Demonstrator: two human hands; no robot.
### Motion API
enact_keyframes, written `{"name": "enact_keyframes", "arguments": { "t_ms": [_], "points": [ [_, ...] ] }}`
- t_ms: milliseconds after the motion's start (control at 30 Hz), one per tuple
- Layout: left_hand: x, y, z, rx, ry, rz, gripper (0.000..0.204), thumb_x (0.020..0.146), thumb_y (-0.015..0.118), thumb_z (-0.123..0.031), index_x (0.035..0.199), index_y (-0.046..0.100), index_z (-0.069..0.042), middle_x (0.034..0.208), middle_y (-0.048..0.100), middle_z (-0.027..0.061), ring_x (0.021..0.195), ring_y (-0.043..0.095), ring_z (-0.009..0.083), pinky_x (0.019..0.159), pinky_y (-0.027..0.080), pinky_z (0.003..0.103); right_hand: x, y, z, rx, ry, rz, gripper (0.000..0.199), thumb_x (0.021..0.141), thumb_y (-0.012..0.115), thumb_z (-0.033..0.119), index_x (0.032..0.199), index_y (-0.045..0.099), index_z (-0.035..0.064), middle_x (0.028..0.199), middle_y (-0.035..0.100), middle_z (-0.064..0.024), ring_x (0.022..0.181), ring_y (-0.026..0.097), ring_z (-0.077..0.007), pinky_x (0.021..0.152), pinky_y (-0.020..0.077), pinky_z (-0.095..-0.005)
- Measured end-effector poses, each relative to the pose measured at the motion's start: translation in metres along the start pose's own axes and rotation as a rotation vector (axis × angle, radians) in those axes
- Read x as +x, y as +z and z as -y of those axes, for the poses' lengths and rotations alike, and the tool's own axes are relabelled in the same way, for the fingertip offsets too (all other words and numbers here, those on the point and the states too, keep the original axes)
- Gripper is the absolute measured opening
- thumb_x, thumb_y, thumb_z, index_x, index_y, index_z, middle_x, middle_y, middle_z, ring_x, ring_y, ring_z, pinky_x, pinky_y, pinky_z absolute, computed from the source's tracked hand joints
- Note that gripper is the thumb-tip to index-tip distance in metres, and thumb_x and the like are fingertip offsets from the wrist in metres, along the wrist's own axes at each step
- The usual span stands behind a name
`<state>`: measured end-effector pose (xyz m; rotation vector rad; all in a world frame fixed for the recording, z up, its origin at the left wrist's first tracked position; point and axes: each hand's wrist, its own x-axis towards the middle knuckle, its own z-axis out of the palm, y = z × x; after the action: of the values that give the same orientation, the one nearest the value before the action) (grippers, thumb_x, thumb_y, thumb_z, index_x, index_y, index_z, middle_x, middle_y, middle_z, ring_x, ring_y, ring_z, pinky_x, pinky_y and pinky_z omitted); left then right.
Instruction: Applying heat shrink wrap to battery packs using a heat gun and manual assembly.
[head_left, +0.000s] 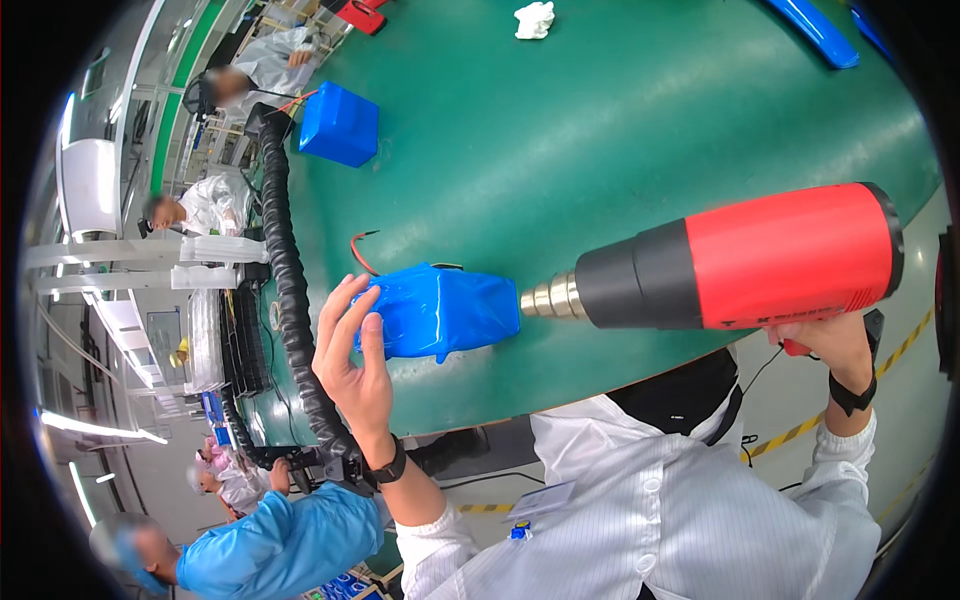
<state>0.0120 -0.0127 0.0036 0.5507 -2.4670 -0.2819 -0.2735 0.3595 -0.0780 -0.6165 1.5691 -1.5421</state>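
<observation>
A blue shrink-wrapped battery pack (455,312) lies on the green table, its film creased and folded toward the right end. A red and black wire (360,250) sticks out behind it. My left hand (352,350) is at the pack's left end, fingers spread and the tips touching the film rather than wrapped around it. My right hand (825,345) grips a red and black heat gun (740,262), mostly below its body, so the handle is largely hidden. The gun's stepped metal nozzle (552,299) points left at the pack's right end, with a small gap between them.
Another blue pack (340,124) with wires stands at the far left of the green table (600,130). White crumpled material (534,20) and a blue sleeve-like piece (815,32) lie farther back. A black ribbed hose (285,270) runs along the left edge. A person in blue (270,545) is at lower left.
</observation>
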Motion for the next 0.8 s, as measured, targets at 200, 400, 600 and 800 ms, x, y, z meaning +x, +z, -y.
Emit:
{"name": "enact_keyframes", "arguments": {
  "t_ms": [200,400,600,800],
  "points": [
    [0.001,-0.003,-0.002,-0.019,-0.024,-0.003,0.021,0.096,0.062,-0.007,0.113,0.073,0.0,0.122,0.069,0.0144,0.122,0.062,0.0321,0.106,0.045,0.042,-0.004,0.002,-0.001,-0.364,-0.145,0.005,0.037,0.075,0.089,0.011,0.108,0.073,0.0023,0.099,0.075,-0.0046,0.084,0.072,-0.0178,0.075,0.0572,-0.0318],
    [0.004,-0.003,-0.001,-0.029,-0.019,0.053,0.023,0.097,0.061,-0.008,0.116,0.071,0.001,0.125,0.068,0.015,0.125,0.06,0.0327,0.107,0.044,0.042,-0.008,0.0,-0.018,-0.417,-0.292,0.184,0.032,0.081,0.085,0.01,0.109,0.072,0.0012,0.105,0.075,-0.0063,0.093,0.071,-0.0191,0.081,0.0562,-0.031],
    [0.004,-0.001,0.01,-0.041,-0.046,0.186,0.034,0.1,0.057,-0.011,0.132,0.062,-0.001,0.135,0.063,0.0182,0.138,0.049,0.0348,0.114,0.035,0.043,-0.016,-0.002,-0.013,-0.228,-0.148,0.244,0.032,0.084,0.083,0.011,0.111,0.072,0.0009,0.107,0.075,-0.0072,0.097,0.07,-0.0196,0.085,0.0555,-0.0313],
    [-0.003,0.0,0.018,-0.133,-0.221,0.114,0.033,0.105,0.048,-0.012,0.133,0.061,0.0,0.133,0.064,0.016,0.134,0.053,0.0288,0.112,0.038,0.04,-0.029,0.02,0.004,0.032,-0.134,0.061,0.032,0.084,0.083,0.01,0.112,0.072,0.0005,0.109,0.075,-0.0076,0.098,0.07,-0.0193,0.086,0.0556,-0.0313]
  ]
}}
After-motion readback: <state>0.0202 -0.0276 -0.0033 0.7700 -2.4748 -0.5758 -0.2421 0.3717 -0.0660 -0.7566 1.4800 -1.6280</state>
